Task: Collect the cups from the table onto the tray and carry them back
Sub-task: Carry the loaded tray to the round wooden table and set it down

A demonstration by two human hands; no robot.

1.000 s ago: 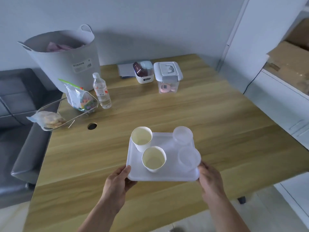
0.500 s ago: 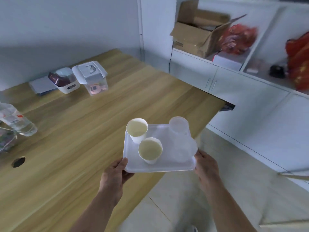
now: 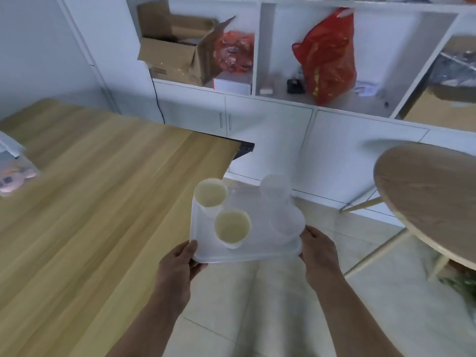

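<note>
I hold a white plastic tray [image 3: 257,249] in the air, past the wooden table's [image 3: 90,202] right edge and above the tiled floor. My left hand [image 3: 177,269] grips its near left corner and my right hand [image 3: 319,251] grips its near right corner. On the tray stand two white paper cups, one at the far left [image 3: 210,195] and one nearer the middle [image 3: 231,228]. Two clear plastic cups stand on the right side, one far [image 3: 275,186] and one near [image 3: 287,222].
White cabinets with open shelves fill the far wall, holding a cardboard box [image 3: 177,47] and red bags [image 3: 327,55]. A round wooden table [image 3: 432,197] stands at the right. A lidded clear container [image 3: 13,171] sits at the wooden table's left edge.
The view has swung to the right, and the tray with its cups has come off the wooden table and out over the floor. Both hands keep their grip.
</note>
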